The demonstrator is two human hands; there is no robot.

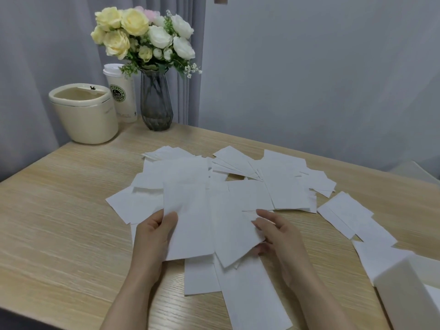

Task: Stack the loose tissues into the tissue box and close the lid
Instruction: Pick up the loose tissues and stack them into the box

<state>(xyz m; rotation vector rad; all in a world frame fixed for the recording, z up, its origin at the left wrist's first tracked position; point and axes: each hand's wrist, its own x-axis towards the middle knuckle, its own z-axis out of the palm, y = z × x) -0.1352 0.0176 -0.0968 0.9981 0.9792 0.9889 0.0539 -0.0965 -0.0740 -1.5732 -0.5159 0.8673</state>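
Many loose tissues, two hands gathering

Many things stand on the wooden table (59, 210), and I go from the large to the small. Across its middle the loose tissues (238, 182) lie spread and overlapping, some also at the near right. The tissue box (402, 296) is at the near right corner, white, only partly in view (I cannot tell how its lid stands). At the far left stand a cream round bin (88, 122), a vase with flowers (156, 103) and a paper cup (122, 98) between them.

The left hand (152, 236) holds one tissue (188, 220) at its left edge, thumb on top and fingers below. The right hand (273, 234) grips a second tissue (231, 236) at its right edge, thumb under and fingers curled on top.

In my judgement these sheets are very light, soft and limp; they bend and slide easily and can tear if pulled. It seems better to take them at the long edges, to align several into a flat pile and to carry the pile with both hands to the box.
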